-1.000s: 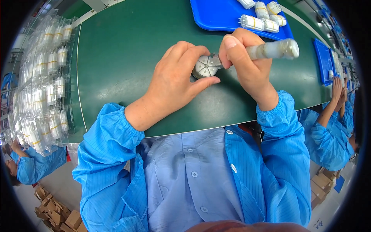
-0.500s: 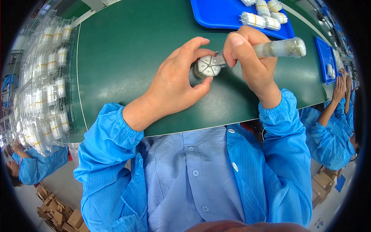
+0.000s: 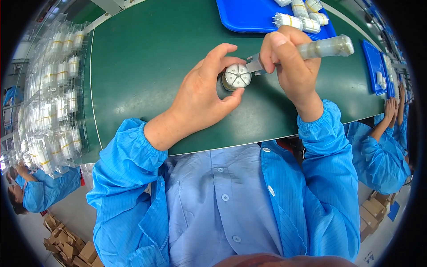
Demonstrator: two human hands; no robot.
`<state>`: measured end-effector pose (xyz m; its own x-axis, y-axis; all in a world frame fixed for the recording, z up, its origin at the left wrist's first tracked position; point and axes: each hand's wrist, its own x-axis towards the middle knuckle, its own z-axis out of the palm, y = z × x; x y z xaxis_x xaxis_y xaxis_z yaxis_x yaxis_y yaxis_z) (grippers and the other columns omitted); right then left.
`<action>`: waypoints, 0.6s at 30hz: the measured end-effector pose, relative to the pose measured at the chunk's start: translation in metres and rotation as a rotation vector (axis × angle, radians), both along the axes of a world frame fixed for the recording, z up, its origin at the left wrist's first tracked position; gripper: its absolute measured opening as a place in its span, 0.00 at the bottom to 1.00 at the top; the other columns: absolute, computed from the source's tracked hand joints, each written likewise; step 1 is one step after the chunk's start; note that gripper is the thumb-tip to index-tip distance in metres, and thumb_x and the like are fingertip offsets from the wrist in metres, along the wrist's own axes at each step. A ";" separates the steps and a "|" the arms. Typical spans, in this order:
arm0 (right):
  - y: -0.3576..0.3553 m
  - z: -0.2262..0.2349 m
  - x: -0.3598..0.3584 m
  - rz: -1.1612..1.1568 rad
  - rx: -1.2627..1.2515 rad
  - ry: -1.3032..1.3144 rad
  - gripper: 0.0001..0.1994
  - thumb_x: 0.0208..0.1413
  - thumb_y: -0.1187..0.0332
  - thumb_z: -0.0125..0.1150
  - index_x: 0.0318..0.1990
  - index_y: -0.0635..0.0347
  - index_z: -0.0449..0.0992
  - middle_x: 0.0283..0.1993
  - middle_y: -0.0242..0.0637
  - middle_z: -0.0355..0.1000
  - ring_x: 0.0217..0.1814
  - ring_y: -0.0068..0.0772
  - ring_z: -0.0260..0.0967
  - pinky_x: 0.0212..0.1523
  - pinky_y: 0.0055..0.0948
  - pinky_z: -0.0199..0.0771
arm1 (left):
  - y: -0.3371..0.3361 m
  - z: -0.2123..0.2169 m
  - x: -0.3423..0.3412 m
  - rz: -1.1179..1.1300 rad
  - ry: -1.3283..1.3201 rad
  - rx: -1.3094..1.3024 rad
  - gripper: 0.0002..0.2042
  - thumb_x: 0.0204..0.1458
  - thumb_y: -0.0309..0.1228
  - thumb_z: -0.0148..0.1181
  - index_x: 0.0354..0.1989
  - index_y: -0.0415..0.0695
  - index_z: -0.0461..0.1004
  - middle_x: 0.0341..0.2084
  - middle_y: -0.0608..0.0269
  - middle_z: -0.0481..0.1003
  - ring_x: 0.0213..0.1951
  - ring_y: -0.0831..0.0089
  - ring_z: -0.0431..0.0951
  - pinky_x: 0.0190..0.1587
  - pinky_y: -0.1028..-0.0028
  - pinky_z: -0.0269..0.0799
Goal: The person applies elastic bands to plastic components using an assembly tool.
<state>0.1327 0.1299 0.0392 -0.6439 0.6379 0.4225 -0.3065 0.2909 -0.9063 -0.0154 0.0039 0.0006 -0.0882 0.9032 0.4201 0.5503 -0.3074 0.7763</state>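
My left hand (image 3: 200, 84) curves around a short round piece (image 3: 237, 76), with fingertips and thumb at its sides. The piece stands on the green table, its top split into several white wedge-shaped segments, each with a small mark. My right hand (image 3: 293, 66) is closed around a tool with a thick, pale, wrapped handle (image 3: 329, 47) that sticks out to the right. The tool's flat metal blade (image 3: 255, 66) reaches left to the far right rim of the round piece. Whether the blade touches the rim is too fine to tell.
A blue tray (image 3: 244, 22) at the back holds several white bundles (image 3: 288, 20) with yellow bands. Bagged white bundles (image 3: 49, 111) line the left side. Another blue tray (image 3: 371, 66) lies at the far right, near a co-worker's hands (image 3: 389, 111). The green table (image 3: 133, 58) lies under my hands.
The round piece shows its top more squarely and whiter, with its segments turned slightly. The tool has shifted a little, and more of its blade shows. Both hands keep their hold.
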 end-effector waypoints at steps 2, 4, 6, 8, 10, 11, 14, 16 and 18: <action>-0.001 0.001 -0.003 0.007 0.041 -0.024 0.16 0.63 0.70 0.54 0.20 0.59 0.68 0.17 0.27 0.65 0.20 0.15 0.58 0.21 0.21 0.57 | 0.000 0.001 0.000 -0.029 0.008 -0.009 0.35 0.43 0.23 0.66 0.61 0.41 0.56 0.48 0.52 0.76 0.47 0.55 0.77 0.49 0.65 0.74; -0.001 0.000 -0.005 0.028 0.096 -0.044 0.16 0.62 0.70 0.55 0.20 0.59 0.67 0.17 0.25 0.63 0.20 0.14 0.57 0.20 0.21 0.56 | 0.001 0.001 0.000 -0.025 -0.002 -0.010 0.35 0.42 0.23 0.67 0.61 0.41 0.57 0.47 0.52 0.76 0.47 0.55 0.77 0.49 0.64 0.74; -0.001 -0.005 -0.006 0.042 0.110 -0.066 0.16 0.62 0.71 0.55 0.20 0.59 0.66 0.17 0.25 0.63 0.20 0.13 0.57 0.20 0.20 0.55 | 0.001 0.002 -0.001 -0.020 -0.009 -0.014 0.35 0.42 0.24 0.68 0.60 0.41 0.57 0.46 0.52 0.76 0.48 0.55 0.77 0.49 0.64 0.74; -0.001 -0.008 -0.006 0.054 0.082 -0.090 0.16 0.62 0.71 0.55 0.20 0.58 0.65 0.18 0.24 0.62 0.21 0.12 0.56 0.20 0.20 0.54 | 0.001 0.005 -0.001 0.055 0.126 -0.032 0.35 0.41 0.24 0.70 0.60 0.41 0.59 0.44 0.52 0.76 0.48 0.58 0.76 0.48 0.65 0.74; -0.002 -0.006 -0.006 0.050 0.056 -0.085 0.16 0.62 0.71 0.55 0.20 0.58 0.65 0.18 0.24 0.62 0.20 0.12 0.57 0.20 0.20 0.55 | 0.001 0.003 0.001 0.064 0.095 -0.052 0.35 0.41 0.25 0.71 0.59 0.41 0.60 0.43 0.52 0.76 0.46 0.58 0.77 0.47 0.66 0.75; -0.003 -0.005 -0.007 0.052 0.028 -0.080 0.16 0.62 0.71 0.55 0.20 0.58 0.66 0.18 0.25 0.63 0.20 0.13 0.57 0.20 0.20 0.55 | 0.001 0.001 0.001 0.078 0.062 -0.074 0.35 0.40 0.25 0.72 0.59 0.41 0.60 0.42 0.52 0.76 0.45 0.59 0.77 0.46 0.66 0.75; -0.002 0.001 -0.002 0.028 -0.001 -0.030 0.16 0.63 0.70 0.54 0.20 0.58 0.67 0.18 0.26 0.64 0.20 0.15 0.58 0.21 0.21 0.56 | 0.000 -0.002 -0.001 0.025 -0.065 -0.026 0.34 0.42 0.22 0.69 0.59 0.41 0.59 0.43 0.52 0.76 0.44 0.60 0.78 0.47 0.67 0.76; 0.003 0.005 0.001 0.031 0.005 -0.017 0.17 0.63 0.70 0.54 0.20 0.59 0.67 0.18 0.27 0.64 0.20 0.16 0.59 0.21 0.21 0.57 | -0.002 0.000 -0.001 -0.024 -0.127 -0.043 0.33 0.43 0.21 0.67 0.60 0.40 0.59 0.44 0.52 0.76 0.45 0.59 0.79 0.48 0.66 0.76; 0.002 0.005 0.002 0.048 -0.013 0.000 0.17 0.63 0.70 0.54 0.20 0.59 0.67 0.18 0.27 0.64 0.20 0.15 0.59 0.21 0.21 0.57 | -0.002 0.000 -0.001 -0.079 -0.188 -0.061 0.33 0.43 0.20 0.65 0.60 0.40 0.58 0.44 0.52 0.76 0.47 0.59 0.79 0.50 0.66 0.75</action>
<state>0.1345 0.1320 0.0444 -0.6739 0.6117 0.4142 -0.3199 0.2638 -0.9100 -0.0165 0.0015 0.0008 -0.0882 0.9336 0.3474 0.3703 -0.2931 0.8815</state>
